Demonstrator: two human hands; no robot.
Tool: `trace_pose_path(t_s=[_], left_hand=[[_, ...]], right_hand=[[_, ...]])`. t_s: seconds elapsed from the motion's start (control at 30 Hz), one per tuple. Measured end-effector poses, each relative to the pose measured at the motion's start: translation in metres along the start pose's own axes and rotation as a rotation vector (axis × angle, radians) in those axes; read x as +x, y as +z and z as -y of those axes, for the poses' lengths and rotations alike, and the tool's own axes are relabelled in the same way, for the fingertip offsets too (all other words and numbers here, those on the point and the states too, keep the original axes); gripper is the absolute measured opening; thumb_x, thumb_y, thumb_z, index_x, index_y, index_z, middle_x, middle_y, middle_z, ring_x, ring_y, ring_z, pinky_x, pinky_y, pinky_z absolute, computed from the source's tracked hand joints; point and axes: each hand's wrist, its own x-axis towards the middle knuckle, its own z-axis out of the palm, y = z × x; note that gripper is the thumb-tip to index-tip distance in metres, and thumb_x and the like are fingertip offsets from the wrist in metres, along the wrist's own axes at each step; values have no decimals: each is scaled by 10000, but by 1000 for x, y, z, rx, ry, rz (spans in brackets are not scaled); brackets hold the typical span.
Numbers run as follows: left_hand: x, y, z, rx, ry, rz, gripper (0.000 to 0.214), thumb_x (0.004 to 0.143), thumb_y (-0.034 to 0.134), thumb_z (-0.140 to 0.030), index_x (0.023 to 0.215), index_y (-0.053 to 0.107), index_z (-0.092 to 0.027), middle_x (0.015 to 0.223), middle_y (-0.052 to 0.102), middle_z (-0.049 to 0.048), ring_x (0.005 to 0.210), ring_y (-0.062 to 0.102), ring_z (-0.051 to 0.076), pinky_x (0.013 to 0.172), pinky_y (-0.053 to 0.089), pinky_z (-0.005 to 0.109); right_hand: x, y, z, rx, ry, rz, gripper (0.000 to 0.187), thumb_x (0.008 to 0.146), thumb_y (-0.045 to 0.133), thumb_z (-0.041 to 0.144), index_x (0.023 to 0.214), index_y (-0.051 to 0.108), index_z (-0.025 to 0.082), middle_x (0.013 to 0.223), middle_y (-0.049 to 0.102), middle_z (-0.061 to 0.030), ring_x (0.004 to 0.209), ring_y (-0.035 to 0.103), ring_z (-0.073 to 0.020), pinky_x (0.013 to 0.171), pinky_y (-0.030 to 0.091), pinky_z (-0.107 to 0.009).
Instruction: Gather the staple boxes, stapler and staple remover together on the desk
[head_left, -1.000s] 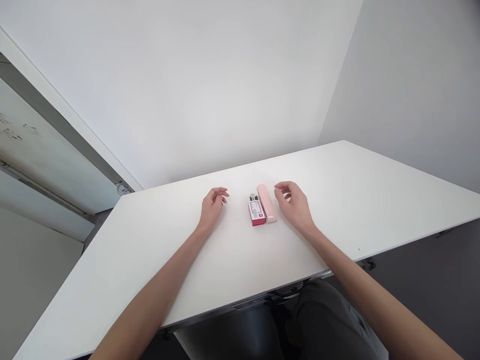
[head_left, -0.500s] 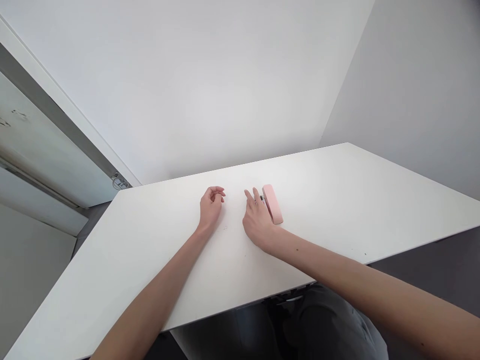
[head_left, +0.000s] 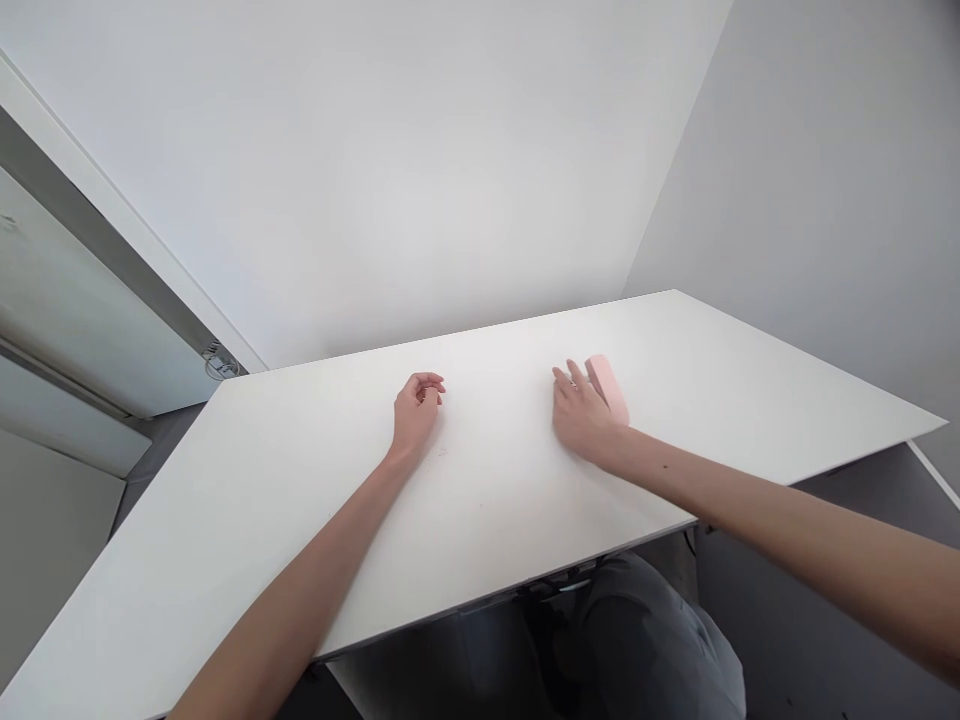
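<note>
My left hand (head_left: 415, 412) rests on the white table (head_left: 300, 500) left of centre, its fingers curled in towards the thumb with nothing in them. My right hand (head_left: 579, 418) lies palm down on the table with its fingers stretched forward. Its right side touches a pink stapler (head_left: 609, 388), which lies flat and points away from me. The small red box seen earlier is out of sight, and I cannot tell whether it lies under this hand.
The table stands in a corner between two plain white walls. A grey door frame (head_left: 112, 250) runs along the left. My lap in grey clothing (head_left: 637, 640) shows below the table's near edge.
My right hand crossed from the stapler's right side onto the red box, covering it. Hand and stapler then slid right along the table. My left hand stayed put.
</note>
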Motion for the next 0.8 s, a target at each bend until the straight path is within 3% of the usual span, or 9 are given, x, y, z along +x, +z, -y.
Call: trace_pose_path(t_s=[0.2, 0.37, 0.47, 0.6, 0.67, 0.8], left_hand=[[-1, 1, -1, 22, 10, 16, 241, 821, 511, -166, 996, 670, -213, 981, 693, 30, 782, 588, 147, 747, 444, 302], [-1, 2, -2, 32, 2, 32, 241, 812, 514, -167, 990, 669, -217, 981, 698, 30, 775, 584, 148, 711, 430, 293], [0, 2, -3, 40, 6, 37, 238, 812, 518, -173, 992, 667, -219, 983, 698, 27, 769, 579, 146, 696, 421, 288], [2, 3, -2, 41, 16, 39, 234, 812, 516, -176, 991, 664, -214, 978, 691, 25, 757, 570, 139, 686, 415, 284], [2, 2, 0, 44, 23, 41, 235, 809, 518, -177, 990, 664, -215, 971, 687, 21, 755, 567, 137, 687, 414, 283], [4, 2, 2, 54, 30, 52, 239, 794, 527, -187, 986, 665, -221, 965, 685, 18, 739, 564, 137, 667, 405, 281]], right_hand=[[-31, -40, -54, -618, -129, 141, 483, 864, 472, 178, 1218, 794, 117, 1368, 739, -207, 1562, 425, -370, 1352, 88, -634], [-59, -61, -85, -680, -181, 118, 523, 840, 471, 54, 1277, 755, 3, 1404, 693, -283, 1569, 422, -354, 1343, 194, -601], [-70, -65, -95, -694, -193, 104, 566, 832, 462, 22, 1331, 729, 18, 1434, 687, -254, 1587, 403, -330, 1345, 212, -585], [-80, -59, -81, -622, -156, 55, 574, 879, 417, 10, 1386, 685, -19, 1465, 664, -258, 1568, 436, -337, 1332, 288, -567], [-84, -52, -58, -519, -129, 15, 556, 922, 404, 21, 1416, 640, -72, 1512, 615, -286, 1575, 418, -353, 1330, 310, -561], [-92, -39, -6, -275, -102, 24, 533, 1058, 351, 160, 1520, 564, -2, 1610, 530, -247, 1564, 441, -339, 1285, 415, -521]])
